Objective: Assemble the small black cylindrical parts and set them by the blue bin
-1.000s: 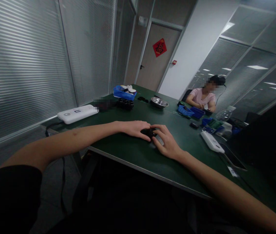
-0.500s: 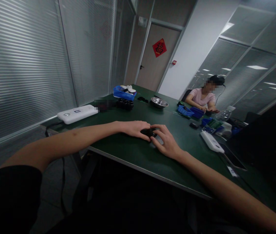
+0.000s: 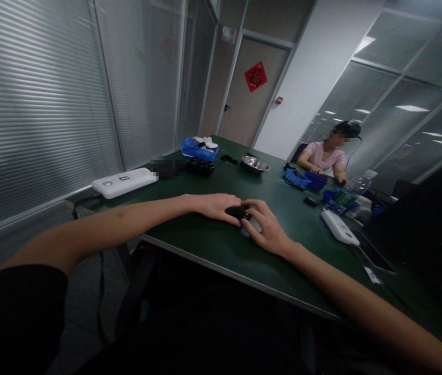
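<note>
Between my hands, over the green tabletop, is a small dark, glossy object [image 3: 239, 212] whose kind I cannot make out. My left hand [image 3: 218, 205] has its thumb and fingers around the object's left side. From the right, my right hand [image 3: 265, 229] curves its fingers and thumb onto the same object, the fingertips touching its top and near side. A pale, translucent patch [image 3: 257, 224] shows under my right hand; what it is stays partly hidden by the fingers.
On the green table [image 3: 193, 234] stand a blue basket [image 3: 199, 151] with mixed items, several black round pieces [image 3: 200, 166], a metal bowl [image 3: 255, 165] and a white power bank [image 3: 125, 182]. At right are blue bins [image 3: 298, 178], a bottle [image 3: 361, 183] and a phone [image 3: 373, 252]. A co-worker [image 3: 325, 156] sits opposite.
My hands and the dark object stay almost where they were. Across the table, the co-worker's hand on the right side has lowered behind the bottle and bins.
</note>
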Tool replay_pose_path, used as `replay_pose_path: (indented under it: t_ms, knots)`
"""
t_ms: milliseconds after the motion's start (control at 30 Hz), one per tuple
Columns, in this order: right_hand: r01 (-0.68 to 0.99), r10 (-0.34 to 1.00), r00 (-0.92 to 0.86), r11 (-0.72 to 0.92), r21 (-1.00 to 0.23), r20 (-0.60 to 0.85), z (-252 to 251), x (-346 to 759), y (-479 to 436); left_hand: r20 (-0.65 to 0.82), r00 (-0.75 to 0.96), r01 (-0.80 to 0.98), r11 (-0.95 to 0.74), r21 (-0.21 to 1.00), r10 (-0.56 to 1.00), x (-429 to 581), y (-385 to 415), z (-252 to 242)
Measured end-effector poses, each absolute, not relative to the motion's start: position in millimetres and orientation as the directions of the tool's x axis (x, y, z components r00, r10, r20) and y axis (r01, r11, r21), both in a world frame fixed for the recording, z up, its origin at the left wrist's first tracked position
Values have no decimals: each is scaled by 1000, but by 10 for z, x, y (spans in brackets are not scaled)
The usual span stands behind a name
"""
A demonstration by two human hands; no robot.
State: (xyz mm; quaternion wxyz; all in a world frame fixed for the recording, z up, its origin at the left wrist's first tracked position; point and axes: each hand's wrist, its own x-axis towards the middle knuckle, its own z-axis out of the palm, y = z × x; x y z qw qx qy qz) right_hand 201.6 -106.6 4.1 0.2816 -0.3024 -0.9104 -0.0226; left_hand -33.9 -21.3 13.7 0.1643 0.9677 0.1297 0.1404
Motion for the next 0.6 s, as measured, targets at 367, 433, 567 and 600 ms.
replay_pose_path:
  t_ms: [367, 433, 567, 600]
  knots:
    - [569, 544, -661, 813, -128, 518, 60, 2021, -1081, 223, 924, 214, -904, 369, 310, -345, -234, 154]
    - [572, 544, -661, 811, -121, 517, 63, 2014, -1085, 225, 924, 214, -906, 365, 309, -346, -226, 148]
    - [559, 539, -671, 819, -130, 510, 58, 2018, -1087, 215, 923, 231, -906, 356, 320, -347, -233, 156]
    - [556, 538, -671, 820, -135, 510, 56, 2021, -1086, 211, 923, 234, -906, 354, 321, -348, -237, 159]
